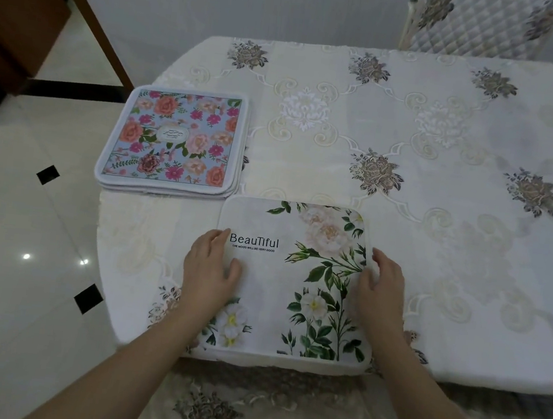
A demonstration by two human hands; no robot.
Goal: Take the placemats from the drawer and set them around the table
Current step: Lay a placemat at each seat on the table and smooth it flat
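Note:
A white placemat (pixel 291 280) printed with green leaves, pale flowers and the word "BeauTiful" lies flat at the near edge of the table (pixel 438 227). My left hand (pixel 209 270) rests on its left side, fingers spread, thumb on the mat. My right hand (pixel 381 286) presses its right edge the same way. A stack of several placemats (pixel 173 139), the top one blue with pink and orange flowers, sits at the table's left corner, apart from both hands.
A cream floral tablecloth covers the table and hangs over the near edge. A quilted chair (pixel 479 22) stands at the far side. A brown wooden cabinet (pixel 18 14) is at the upper left, on a glossy white tile floor (pixel 15 248).

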